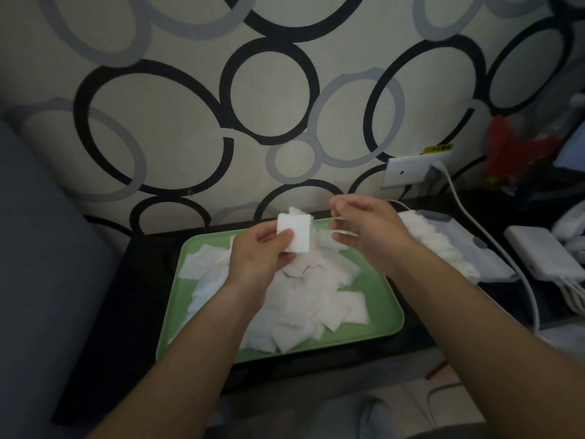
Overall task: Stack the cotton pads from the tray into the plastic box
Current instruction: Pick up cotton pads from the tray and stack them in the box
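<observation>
The left hand (256,251) is pinching a little stack of cotton pads (294,231) between its thumb and its curled fingers, and it is holding them up above the back part of the green tray (389,299). The stack is square, and its flat face is pointing toward the camera. The right hand (367,229) is hanging in the air just beside the stack, over the tray's back right corner. Its fingers are bent loosely with a gap to the thumb, and it is holding nothing that can be seen, though it looks a bit blurry. Down in the tray, a big messy pile of loose pads (304,296) is lying flat and covering most of the green. The plastic box (487,261) is sitting just outside the tray's right side. It is long, and it is running from the tray's back right corner toward the front and farther right. A row of pads (433,239) is standing on edge inside it. So the box is lying to the right of the held stack, past the right hand, and the right hand is nearer to it. The stack probably needs passing across or carrying over to the right. A white cable (519,274) is running down past the box, farther from the tray.
</observation>
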The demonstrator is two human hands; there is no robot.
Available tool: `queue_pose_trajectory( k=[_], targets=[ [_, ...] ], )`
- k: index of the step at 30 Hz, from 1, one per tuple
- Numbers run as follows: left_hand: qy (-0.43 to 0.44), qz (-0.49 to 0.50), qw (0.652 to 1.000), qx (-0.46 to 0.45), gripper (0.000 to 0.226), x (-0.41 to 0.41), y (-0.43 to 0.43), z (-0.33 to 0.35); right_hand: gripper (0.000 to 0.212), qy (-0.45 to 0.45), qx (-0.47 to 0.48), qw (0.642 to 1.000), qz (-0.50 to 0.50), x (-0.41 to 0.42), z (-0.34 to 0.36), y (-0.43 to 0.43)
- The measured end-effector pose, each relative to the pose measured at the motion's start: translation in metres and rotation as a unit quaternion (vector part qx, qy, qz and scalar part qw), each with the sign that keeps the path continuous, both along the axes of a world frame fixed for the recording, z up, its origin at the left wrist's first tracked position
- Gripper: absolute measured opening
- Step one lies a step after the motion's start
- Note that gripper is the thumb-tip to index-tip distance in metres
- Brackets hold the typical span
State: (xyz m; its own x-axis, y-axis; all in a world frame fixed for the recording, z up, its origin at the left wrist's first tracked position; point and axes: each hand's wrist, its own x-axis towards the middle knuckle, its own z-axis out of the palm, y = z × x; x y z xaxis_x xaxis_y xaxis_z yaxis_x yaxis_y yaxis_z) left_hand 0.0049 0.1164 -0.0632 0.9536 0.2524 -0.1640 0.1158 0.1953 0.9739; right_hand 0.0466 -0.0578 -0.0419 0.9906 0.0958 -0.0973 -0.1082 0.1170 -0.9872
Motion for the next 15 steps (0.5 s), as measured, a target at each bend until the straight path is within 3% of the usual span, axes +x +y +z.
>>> queue_pose_trajectory(
  k=[4, 9, 15],
  targets=[
    [-0.016, -0.025, 1.0, -0.001, 0.014, -0.002, -0.002, 0.001, 0.024, 0.069, -0.051, 0.996, 0.035, -0.001, -0.003, 0.005],
    [-0.021, -0.067, 0.998, 0.0, 0.02, -0.004, -0.002, 0.001, 0.031, 0.105, 0.032, 0.987, 0.118, -0.002, -0.009, 0.005],
    [-0.012, 0.015, 1.0, -0.009, 0.011, 0.0, 0.002, 0.0, 0.009, 0.013, 0.019, 1.0, -0.019, -0.001, -0.001, 0.007]
  ],
)
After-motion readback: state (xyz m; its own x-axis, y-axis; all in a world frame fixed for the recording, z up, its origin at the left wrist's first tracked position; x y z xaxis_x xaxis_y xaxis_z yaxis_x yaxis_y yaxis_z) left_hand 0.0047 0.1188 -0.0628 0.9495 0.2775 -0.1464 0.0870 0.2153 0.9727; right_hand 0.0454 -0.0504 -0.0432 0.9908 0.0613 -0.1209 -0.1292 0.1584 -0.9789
